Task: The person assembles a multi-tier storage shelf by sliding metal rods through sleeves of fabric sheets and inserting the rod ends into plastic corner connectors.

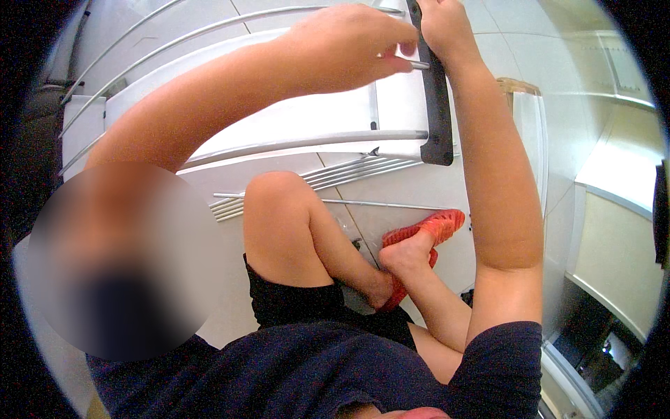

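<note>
A rack-like frame of silvery metal tubes (300, 143) lies in front of me, its right ends meeting a black end bar (437, 112). My left hand (359, 43) reaches across from the left, its fingers curled round a metal rod (420, 65) whose tip meets or nearly meets the black bar. At the top edge, my right hand (447, 31) is closed on the upper part of that bar. Its fingertips are partly cut off by the picture's edge. White panels (293, 115) show between the tubes, below my left forearm.
Several loose metal rods (363, 171) lie on the tiled floor between the frame and my bent legs. Red shoes (426, 229) are on my feet. To the right stand a white cabinet (614, 230) and a pale panel with a brown top edge (520, 87).
</note>
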`<state>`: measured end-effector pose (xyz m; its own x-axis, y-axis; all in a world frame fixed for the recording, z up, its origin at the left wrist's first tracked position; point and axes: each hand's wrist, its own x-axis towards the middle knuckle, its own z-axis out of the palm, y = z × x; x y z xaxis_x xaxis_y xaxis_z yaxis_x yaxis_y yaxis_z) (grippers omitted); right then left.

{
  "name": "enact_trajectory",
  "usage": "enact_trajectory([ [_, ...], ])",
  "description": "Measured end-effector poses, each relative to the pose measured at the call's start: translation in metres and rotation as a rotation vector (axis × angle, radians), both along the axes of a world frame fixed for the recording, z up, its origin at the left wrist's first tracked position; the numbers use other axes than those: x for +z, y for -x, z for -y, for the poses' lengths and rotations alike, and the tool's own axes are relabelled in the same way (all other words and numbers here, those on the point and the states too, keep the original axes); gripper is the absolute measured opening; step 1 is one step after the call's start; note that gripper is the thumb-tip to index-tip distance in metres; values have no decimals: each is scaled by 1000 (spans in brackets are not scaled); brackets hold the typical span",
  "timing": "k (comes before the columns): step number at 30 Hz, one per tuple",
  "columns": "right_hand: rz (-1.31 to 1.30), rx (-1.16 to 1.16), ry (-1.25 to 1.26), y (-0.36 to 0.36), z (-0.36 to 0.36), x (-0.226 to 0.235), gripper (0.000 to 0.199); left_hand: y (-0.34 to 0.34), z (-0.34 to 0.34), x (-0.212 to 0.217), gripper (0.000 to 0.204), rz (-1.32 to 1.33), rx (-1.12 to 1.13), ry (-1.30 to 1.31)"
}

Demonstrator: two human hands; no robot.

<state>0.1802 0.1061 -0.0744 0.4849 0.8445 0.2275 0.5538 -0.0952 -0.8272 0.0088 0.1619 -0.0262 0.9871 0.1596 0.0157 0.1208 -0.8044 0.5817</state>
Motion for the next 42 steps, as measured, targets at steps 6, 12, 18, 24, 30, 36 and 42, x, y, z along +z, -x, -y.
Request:
enact_trajectory([
  [6,-302,-43,-58,-13,2,-13,35,15,-14,7,19,-6,186,26],
  [12,-436,-21,99,-4,43,-1,47,63,-4,-8,18,252,177,-232],
  [18,-304,-96,140,24,80,1,39,130,62,-9,15,655,96,-63],
  [24,-316,-120,56,29,81,-13,36,180,128,-86,12,413,413,118],
  [30,-540,-158,32,41,89,-3,34,198,153,-120,15,353,520,236],
  [36,-745,-157,-30,51,108,-10,33,194,162,-124,10,379,574,188],
  [42,-782,-166,-89,49,112,-19,30,165,135,-73,9,594,507,115],
])
